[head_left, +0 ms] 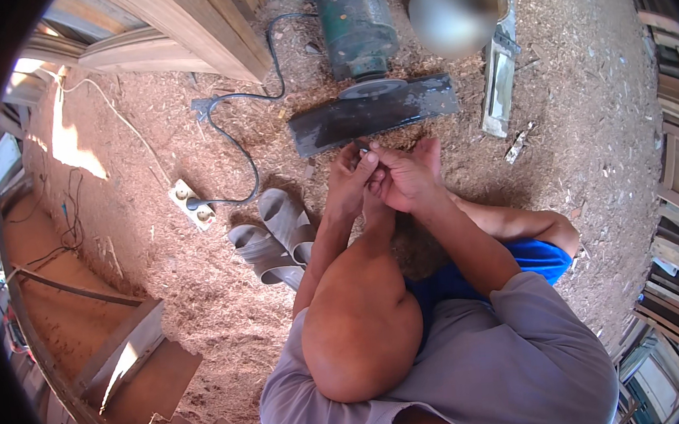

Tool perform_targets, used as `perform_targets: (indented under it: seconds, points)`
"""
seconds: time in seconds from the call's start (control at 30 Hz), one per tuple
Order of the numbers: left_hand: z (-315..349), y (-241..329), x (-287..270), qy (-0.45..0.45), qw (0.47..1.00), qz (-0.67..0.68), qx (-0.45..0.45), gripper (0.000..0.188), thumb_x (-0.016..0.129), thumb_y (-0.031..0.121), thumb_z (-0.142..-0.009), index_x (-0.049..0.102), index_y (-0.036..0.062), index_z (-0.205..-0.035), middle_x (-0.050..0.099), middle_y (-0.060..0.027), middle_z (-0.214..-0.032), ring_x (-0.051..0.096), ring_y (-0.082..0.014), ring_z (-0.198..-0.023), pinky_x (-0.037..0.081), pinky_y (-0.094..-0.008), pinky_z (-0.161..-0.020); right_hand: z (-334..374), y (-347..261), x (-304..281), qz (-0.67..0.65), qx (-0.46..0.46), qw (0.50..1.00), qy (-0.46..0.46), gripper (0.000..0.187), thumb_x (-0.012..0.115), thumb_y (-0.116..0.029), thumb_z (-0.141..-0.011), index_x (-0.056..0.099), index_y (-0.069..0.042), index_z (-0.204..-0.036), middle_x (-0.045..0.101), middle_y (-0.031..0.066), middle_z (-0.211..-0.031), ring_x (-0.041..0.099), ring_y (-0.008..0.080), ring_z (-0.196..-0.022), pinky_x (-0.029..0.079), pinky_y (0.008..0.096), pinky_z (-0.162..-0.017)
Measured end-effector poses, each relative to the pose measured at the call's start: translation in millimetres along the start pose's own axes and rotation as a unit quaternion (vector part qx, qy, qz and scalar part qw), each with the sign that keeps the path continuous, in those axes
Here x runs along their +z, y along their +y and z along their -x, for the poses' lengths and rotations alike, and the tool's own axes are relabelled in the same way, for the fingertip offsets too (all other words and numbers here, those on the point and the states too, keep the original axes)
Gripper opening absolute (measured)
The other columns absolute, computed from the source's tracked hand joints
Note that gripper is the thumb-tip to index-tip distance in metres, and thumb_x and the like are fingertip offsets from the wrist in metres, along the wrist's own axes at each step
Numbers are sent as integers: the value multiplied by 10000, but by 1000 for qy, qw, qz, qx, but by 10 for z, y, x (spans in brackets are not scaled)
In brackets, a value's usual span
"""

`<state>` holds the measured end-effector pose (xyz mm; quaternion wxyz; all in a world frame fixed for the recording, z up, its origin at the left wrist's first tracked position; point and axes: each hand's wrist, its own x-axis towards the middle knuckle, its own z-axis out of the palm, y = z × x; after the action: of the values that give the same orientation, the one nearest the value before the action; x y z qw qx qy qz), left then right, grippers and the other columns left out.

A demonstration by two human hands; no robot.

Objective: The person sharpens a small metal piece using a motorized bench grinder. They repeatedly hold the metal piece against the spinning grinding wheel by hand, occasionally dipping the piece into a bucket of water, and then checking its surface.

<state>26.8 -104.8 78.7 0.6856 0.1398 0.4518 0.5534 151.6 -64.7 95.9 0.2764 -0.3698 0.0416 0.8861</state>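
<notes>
My left hand (345, 183) and my right hand (410, 179) meet in front of my bare feet, fingers closed together on a small dark piece (361, 144). It is too small and too covered by the fingers to name. Just beyond my fingertips lies a dark, wet-looking curved trough or panel (372, 118). Over its far edge sits a grinding wheel (372, 88) on the shaft of a worn green electric motor (356, 23). Most of the piece is hidden between my fingers and thumbs.
A round pale metal bowl (455, 11) stands right of the motor, beside a long wooden bar (499, 88). A dark cord (249, 151) runs from the motor to a white socket strip (192, 205). Grey sandals (285, 224) lie left of my leg. Wood shavings cover the ground.
</notes>
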Motion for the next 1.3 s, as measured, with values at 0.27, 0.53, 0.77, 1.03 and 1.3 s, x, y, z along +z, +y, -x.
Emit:
perform_targets:
  seconds: [0.27, 0.53, 0.77, 1.03, 1.3]
  points:
    - [-20, -36, -6, -13, 1000, 12, 2, 423, 701, 196, -861, 516, 0, -1187, 591, -24, -923, 566, -59, -698, 502, -188, -620, 34, -17, 19, 0, 0, 1000, 11, 182, 610, -258, -923, 636, -96, -1001, 567, -61, -722, 497, 59, -594, 423, 204, -548]
    - [24, 56, -46, 38, 992, 38, 116, 541, 707, 157, -851, 446, 35, -1308, 618, -69, -1085, 561, -105, -680, 487, -239, -587, 78, -28, 299, 75, -13, 997, -25, 200, 608, -242, -928, 606, -97, -1066, 573, -62, -796, 484, 52, -635, 418, 197, -578]
    - [71, 258, -64, 40, 979, 131, 150, 511, 674, 86, -861, 439, 27, -1311, 608, -90, -1101, 583, -94, -721, 501, -217, -593, -35, 5, 566, 160, -30, 985, -63, 171, 608, -232, -929, 589, -119, -1055, 539, -70, -772, 474, 46, -640, 414, 200, -574]
    - [122, 332, -77, 58, 983, 101, 140, 396, 671, 103, -869, 490, 45, -1216, 606, -31, -858, 551, -79, -586, 429, -192, -454, -29, 101, 646, 121, -13, 992, -44, 107, 608, -230, -930, 608, -128, -961, 534, -72, -737, 468, 29, -610, 426, 188, -540]
    - [135, 331, -95, 71, 986, 83, 122, 385, 673, 125, -872, 492, 39, -1200, 582, -25, -781, 544, -80, -580, 424, -192, -449, -49, 106, 634, 116, -8, 992, -42, 133, 603, -247, -934, 618, -125, -982, 533, -69, -741, 464, 35, -610, 420, 187, -543]
